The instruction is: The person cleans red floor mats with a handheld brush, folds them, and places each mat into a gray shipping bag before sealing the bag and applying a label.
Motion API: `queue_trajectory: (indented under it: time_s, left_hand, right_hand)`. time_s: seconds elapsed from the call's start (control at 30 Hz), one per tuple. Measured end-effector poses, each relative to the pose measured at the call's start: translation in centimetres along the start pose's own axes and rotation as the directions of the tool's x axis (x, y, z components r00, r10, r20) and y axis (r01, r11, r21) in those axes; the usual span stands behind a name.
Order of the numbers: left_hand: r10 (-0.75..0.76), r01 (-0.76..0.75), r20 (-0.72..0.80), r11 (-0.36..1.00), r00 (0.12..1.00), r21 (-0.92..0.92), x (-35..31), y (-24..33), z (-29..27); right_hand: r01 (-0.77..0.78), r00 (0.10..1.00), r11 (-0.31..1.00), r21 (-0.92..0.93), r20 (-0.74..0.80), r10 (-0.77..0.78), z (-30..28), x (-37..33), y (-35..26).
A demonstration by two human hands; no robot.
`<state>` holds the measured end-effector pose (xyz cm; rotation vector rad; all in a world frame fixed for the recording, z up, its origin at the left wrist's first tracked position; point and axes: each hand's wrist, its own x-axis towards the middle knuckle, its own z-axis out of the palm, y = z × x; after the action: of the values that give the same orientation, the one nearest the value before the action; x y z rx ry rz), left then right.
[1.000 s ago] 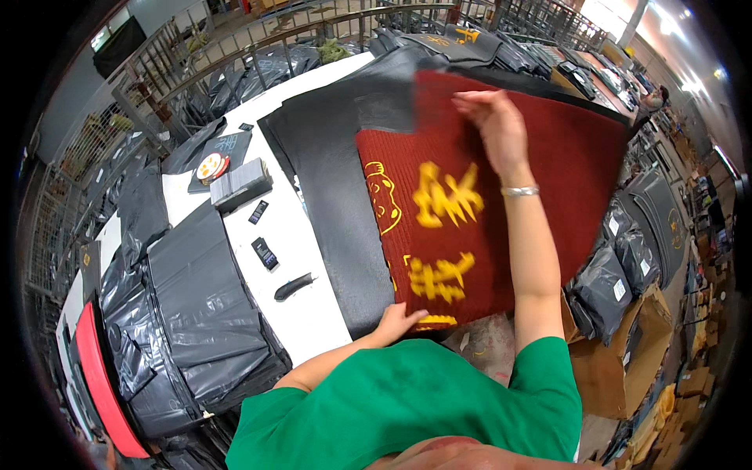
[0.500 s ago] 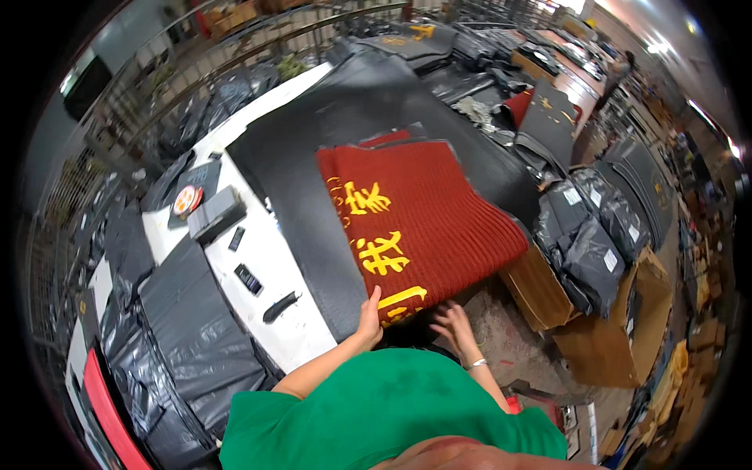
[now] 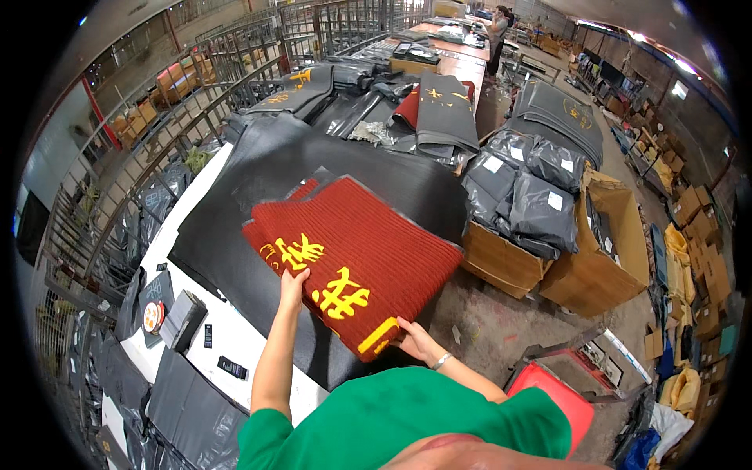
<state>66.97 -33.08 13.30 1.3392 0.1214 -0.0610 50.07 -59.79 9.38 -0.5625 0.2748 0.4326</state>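
A folded red ribbed floor mat (image 3: 384, 247) with yellow lettering lies over a large black sheet (image 3: 207, 227) on the white table (image 3: 223, 333). My left hand (image 3: 294, 288) grips the mat's left edge beside the lettering, thumb on top. At the near right corner, my right hand (image 3: 417, 342) has its fingers closed on the mat's edge, partly hidden beneath it. The mat's near end reaches the table's front edge. A second red layer shows from under its far left corner.
Left on the table are a black phone-like device (image 3: 233, 367), a dark box (image 3: 182, 321) and an orange-and-white tape roll (image 3: 153, 316). Cardboard boxes (image 3: 599, 274) with wrapped packages (image 3: 540, 211) stand right. A red seat (image 3: 556, 399) is near my right elbow. A person (image 3: 496, 43) stands far off.
My view has swung right. My left hand has moved farther up the mat's left edge. My right hand, free beside the mat before, now grips its near edge.
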Motion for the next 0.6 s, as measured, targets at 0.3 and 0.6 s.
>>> queue_trajectory:
  time_s: [0.3,0.6]
  left_hand:
    - [0.41,-0.558,0.581,-0.188,0.703,0.808,-0.4,0.7,-2.3]
    - [0.041,-0.583,0.618,0.389,0.785,0.713,-13.5,-6.7,8.5]
  right_hand:
    - [0.106,0.907,0.93,-0.352,-0.35,-0.236,-1.1,1.5,0.6]
    - [0.368,0.816,0.411,-0.834,0.078,-0.573,7.8,-2.4,-18.3]
